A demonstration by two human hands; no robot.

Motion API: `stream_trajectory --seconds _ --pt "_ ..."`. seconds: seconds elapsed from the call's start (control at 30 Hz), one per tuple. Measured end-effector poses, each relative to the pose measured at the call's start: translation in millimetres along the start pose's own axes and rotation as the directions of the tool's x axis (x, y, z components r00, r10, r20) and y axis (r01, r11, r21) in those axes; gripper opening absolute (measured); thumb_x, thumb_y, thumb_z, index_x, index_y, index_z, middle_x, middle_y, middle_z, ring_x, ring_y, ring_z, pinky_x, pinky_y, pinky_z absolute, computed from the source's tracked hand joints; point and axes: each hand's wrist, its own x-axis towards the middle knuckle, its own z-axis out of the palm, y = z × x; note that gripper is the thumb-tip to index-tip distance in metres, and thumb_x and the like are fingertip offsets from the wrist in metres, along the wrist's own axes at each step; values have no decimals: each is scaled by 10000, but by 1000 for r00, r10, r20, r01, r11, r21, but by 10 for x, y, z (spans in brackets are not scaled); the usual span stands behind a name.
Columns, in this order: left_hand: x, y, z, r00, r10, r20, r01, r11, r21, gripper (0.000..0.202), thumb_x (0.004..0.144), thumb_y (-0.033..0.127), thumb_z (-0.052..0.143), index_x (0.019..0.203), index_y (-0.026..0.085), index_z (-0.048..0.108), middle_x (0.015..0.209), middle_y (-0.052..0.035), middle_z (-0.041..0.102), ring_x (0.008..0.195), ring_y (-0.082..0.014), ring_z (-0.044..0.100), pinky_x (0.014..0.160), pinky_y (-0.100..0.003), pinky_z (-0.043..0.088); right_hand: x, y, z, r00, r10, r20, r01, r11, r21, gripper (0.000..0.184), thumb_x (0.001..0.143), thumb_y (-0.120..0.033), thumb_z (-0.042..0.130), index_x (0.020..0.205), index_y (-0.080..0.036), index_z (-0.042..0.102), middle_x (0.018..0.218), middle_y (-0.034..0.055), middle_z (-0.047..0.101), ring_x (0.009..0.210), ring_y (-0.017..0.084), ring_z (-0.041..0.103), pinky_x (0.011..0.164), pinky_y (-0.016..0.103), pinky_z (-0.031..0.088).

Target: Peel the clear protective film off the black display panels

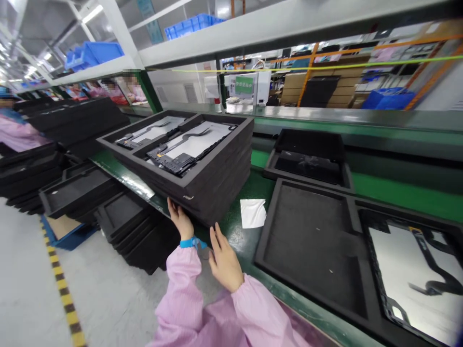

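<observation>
A tall stack of black foam trays (pixel 226 178) stands at the edge of the green bench. Its top tray carries two screen panels with flex cables, a nearer one (pixel 197 140) and a farther one (pixel 155 130). My left hand (pixel 182 222), with a blue wristband (pixel 191 242), has its fingers stretched up against the stack's near side. Fingers extended, my right hand (pixel 227 260) is close to the stack's lower front corner; whether it touches is unclear. Neither hand grips anything visible. A white cloth square (pixel 252 213) lies right of the stack.
Another foam tray (pixel 307 241) at right holds a silver-backed panel (pixel 412 274) in one compartment. Behind it sits a tray (pixel 347 180) with a dark panel (pixel 307 166). More stacked trays (pixel 133 231) stand left, below bench height. A person in pink (pixel 21 127) is far left.
</observation>
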Motion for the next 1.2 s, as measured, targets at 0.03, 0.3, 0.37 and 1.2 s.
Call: stream_trajectory --seconds 0.03,0.3,0.37,1.2 --pt "6 -8 -6 1000 5 0 -5 1000 6 526 906 301 525 1403 185 402 1492 -136 394 1369 -274 377 1148 -539 227 1 6 10 1000 2 3 -2 1000 8 668 842 -87 375 1493 -68 226 1535 189 162 1348 277 359 1055 449 437" --pt "12 -31 -46 1000 14 18 -14 999 33 521 916 386 525 1392 204 421 1494 -133 380 1366 -296 368 1127 -572 238 1 -44 -18 1000 19 -25 -17 999 48 572 860 -99 351 1430 -59 336 1535 182 168 1384 257 303 1086 438 406" --pt "8 -29 -54 1000 17 20 -18 999 35 512 914 388 527 1382 203 433 1489 -132 387 1368 -297 363 1130 -573 230 0 -68 -48 998 32 -50 -29 998 52 487 858 -104 364 1339 -68 432 1534 184 157 1392 248 288 1087 426 405" --pt "-11 35 -52 999 23 33 -25 998 62 516 914 364 533 1387 191 426 1486 -137 395 1363 -287 376 1139 -559 221 -21 -69 -67 998 -53 40 57 992 -113 378 799 -125 528 1166 -91 612 1531 197 173 1312 343 368 1054 487 364"
